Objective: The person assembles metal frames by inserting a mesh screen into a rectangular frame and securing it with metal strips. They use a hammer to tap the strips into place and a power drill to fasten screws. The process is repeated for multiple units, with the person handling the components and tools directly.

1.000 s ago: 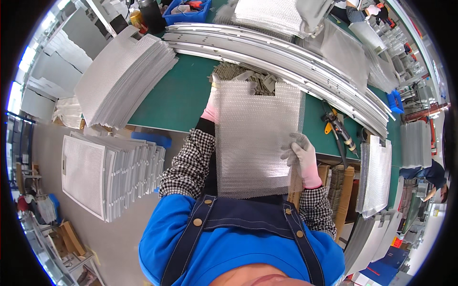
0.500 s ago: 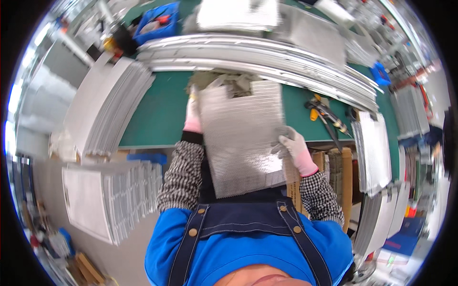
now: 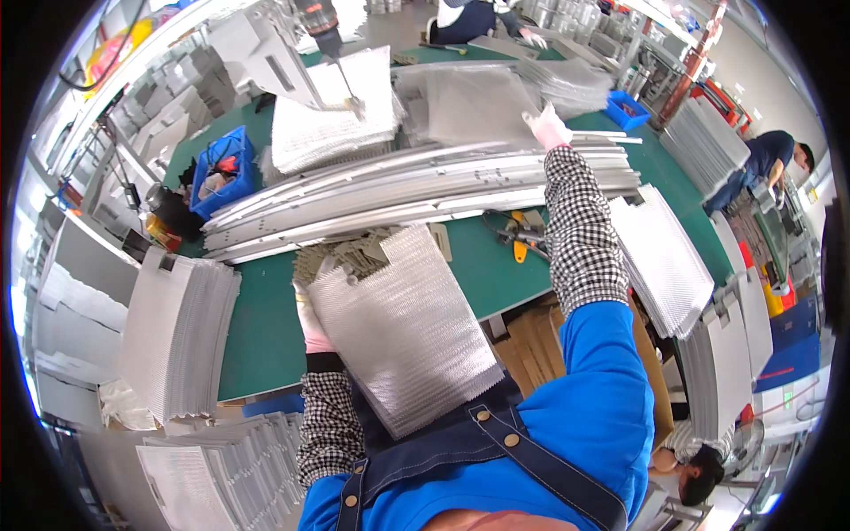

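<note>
My right hand [image 3: 549,126] has left the right side of the mesh sheet [image 3: 398,332] and stretched out over the metal rails [image 3: 425,196], while the sheet has tilted and my left hand [image 3: 312,311] has stayed at its left edge. That left hand is closed on the sheet near its upper corner, fingers partly hidden, probably to steady it alone while my other arm is away. The sheet slants between the green table [image 3: 266,310] and my apron [image 3: 443,465], notched end outward over a heap of small pieces [image 3: 354,252], perhaps kept there within easy reach. My right fingers are at the near right corner of the clear sheets [image 3: 478,102]; I cannot tell whether they pinch anything. The rails lie side by side, likely so their length fits across the table. Counting: two hands, two blue bins [image 3: 232,193], one orange-handled tool [image 3: 521,248], one notched stack [image 3: 164,327] on my left, one mesh stack [image 3: 664,257] on my right, three other people [image 3: 770,164]. The sheets overlap too closely to count, and I can't tell whether I hold a single layer.
</note>
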`<state>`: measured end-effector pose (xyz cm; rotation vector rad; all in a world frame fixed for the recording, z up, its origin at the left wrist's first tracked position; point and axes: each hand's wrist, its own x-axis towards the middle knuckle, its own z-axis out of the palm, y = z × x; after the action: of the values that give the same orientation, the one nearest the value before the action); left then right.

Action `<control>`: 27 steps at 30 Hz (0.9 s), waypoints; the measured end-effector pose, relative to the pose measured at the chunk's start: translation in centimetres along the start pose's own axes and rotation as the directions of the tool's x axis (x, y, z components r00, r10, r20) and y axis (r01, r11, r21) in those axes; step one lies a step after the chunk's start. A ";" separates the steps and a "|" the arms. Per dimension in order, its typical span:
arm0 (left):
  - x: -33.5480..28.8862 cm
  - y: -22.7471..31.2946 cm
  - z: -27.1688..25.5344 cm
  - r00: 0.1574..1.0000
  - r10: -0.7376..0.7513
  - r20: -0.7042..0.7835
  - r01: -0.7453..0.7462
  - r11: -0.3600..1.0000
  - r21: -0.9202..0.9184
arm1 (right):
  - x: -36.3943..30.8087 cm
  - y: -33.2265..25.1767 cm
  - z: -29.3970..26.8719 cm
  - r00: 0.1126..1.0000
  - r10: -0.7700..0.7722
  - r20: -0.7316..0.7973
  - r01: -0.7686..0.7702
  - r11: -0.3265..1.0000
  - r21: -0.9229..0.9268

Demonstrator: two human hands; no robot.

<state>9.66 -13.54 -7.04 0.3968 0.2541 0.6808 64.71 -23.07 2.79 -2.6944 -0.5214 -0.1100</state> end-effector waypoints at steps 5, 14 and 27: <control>-0.2 0.0 -0.8 0.997 0.027 -0.078 -0.022 0.998 0.053 | -0.6 -2.4 3.0 0.994 -0.084 -0.072 0.070 0.982 -0.175; 0.0 -0.6 0.7 0.998 0.003 -0.061 0.002 0.996 0.094 | 1.4 -1.2 1.2 0.846 -0.019 -0.533 0.018 1.000 -0.008; 0.4 -0.4 0.0 1.000 0.003 0.006 -0.004 0.997 0.075 | 0.3 -2.0 2.7 0.886 -0.170 -0.432 0.052 0.961 -0.272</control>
<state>10.17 -13.58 -7.28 0.4710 0.2739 0.6749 64.25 -20.15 1.10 -2.7405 -0.5426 -0.8705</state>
